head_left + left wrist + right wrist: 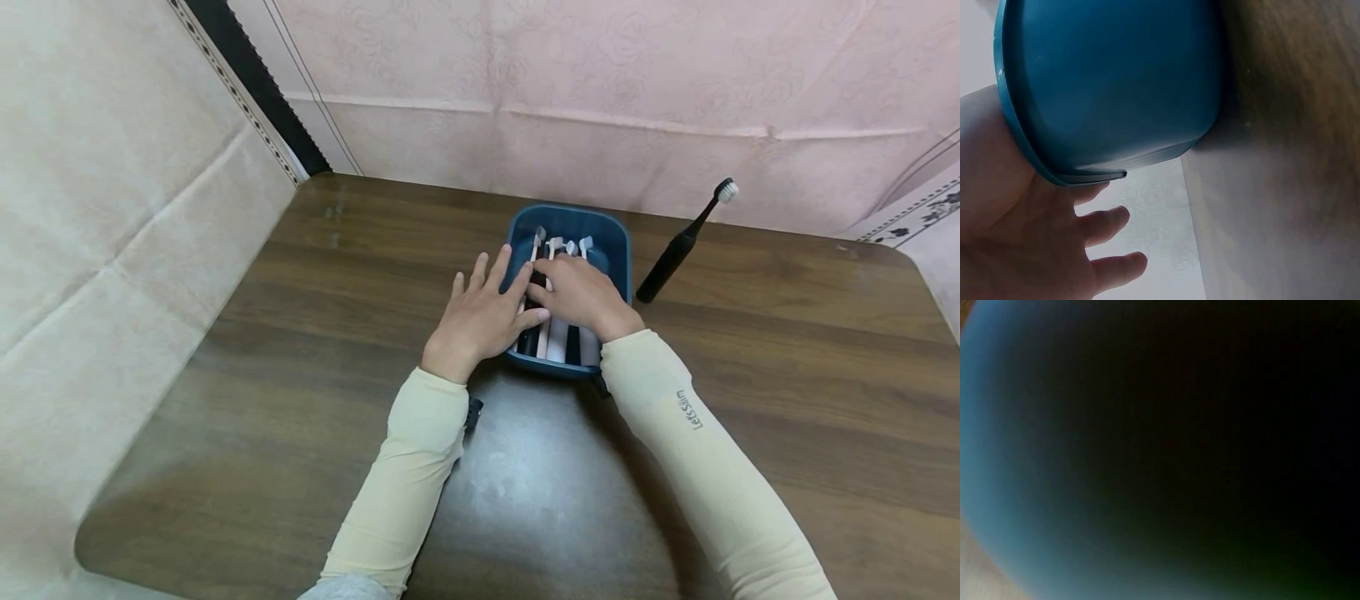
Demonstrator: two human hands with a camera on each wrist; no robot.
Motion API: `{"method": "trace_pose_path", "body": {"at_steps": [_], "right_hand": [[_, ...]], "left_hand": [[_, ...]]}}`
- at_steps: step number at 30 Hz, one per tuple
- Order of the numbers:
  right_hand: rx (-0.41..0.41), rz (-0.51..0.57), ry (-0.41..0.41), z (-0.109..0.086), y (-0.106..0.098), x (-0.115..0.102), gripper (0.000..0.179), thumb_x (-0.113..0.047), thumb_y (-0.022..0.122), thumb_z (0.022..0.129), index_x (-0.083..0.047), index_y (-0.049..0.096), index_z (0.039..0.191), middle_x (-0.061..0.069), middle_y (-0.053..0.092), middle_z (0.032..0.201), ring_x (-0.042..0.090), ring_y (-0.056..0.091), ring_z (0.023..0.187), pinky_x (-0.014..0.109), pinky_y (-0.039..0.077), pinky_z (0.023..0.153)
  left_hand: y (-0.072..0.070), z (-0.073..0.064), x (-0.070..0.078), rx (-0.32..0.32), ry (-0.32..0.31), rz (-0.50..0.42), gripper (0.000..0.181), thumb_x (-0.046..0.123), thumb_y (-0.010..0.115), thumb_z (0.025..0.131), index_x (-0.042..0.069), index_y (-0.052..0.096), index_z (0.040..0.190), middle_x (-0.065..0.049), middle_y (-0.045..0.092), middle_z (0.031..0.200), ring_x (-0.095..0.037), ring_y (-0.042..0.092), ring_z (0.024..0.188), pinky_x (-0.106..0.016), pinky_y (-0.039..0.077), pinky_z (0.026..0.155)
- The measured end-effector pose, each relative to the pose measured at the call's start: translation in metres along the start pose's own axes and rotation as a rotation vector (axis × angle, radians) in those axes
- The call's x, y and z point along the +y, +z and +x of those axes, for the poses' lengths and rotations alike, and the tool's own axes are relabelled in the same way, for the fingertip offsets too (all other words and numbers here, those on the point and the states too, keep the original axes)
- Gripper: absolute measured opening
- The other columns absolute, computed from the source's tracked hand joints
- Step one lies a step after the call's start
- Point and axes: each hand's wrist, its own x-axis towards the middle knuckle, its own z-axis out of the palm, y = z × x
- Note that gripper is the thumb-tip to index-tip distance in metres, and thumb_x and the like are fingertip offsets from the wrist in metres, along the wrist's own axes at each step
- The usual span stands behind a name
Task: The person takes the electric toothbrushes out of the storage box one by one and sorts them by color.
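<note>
Several electric toothbrushes [557,340], with dark, white and pale pink handles, lie side by side in a dark blue bin [621,242], brush heads toward the far end. My left hand [476,325] reaches over the bin's left rim with fingers straight and spread, its thumb and index finger above the handles. In the left wrist view, the palm lies against the bin's rim, with several fingers extending past it. My right hand [588,293] reaches in from the right, fingers bent down among the toothbrushes; whether they pinch one I cannot tell. The right wrist view is dark and blurred.
A black electric toothbrush [666,260] with a white-bristled head lies on the table right of the bin. The brown wooden table [262,400] has rounded corners. Pale patterned cloth [600,75] hangs behind its far edge, and more cloth [112,208] hangs at the left.
</note>
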Motion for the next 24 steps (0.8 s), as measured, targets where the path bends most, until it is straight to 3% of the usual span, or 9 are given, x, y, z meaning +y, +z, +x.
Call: {"method": "trace_pose_path", "body": {"at_steps": [12,24], "right_hand": [[-0.051,0.013,0.015,-0.0009,0.003,0.0028,0.051,-0.03,0.058,0.105,-0.005,0.052,0.149,0.025,0.045,0.151,0.041,0.045,0.136,0.064,0.036,0.109],[0.04,0.159,0.013,-0.0065,0.0007,0.0046,0.052,-0.028,0.066,0.1,-0.006,0.054,0.146,0.022,0.047,0.145,0.034,0.053,0.118,0.058,0.045,0.102]], "left_hand": [[0.0017,-0.0006,0.0016,-0.007,-0.002,0.006,0.078,0.061,0.041,0.103,0.023,0.013,0.165,-0.009,-0.006,0.17,-0.038,-0.003,0.154,-0.061,0.008,0.12],[0.0,0.0008,0.0008,-0.004,0.005,0.0,0.079,0.062,0.041,0.102,0.025,0.012,0.165,-0.01,-0.005,0.17,-0.038,-0.002,0.154,-0.061,0.009,0.12]]}}
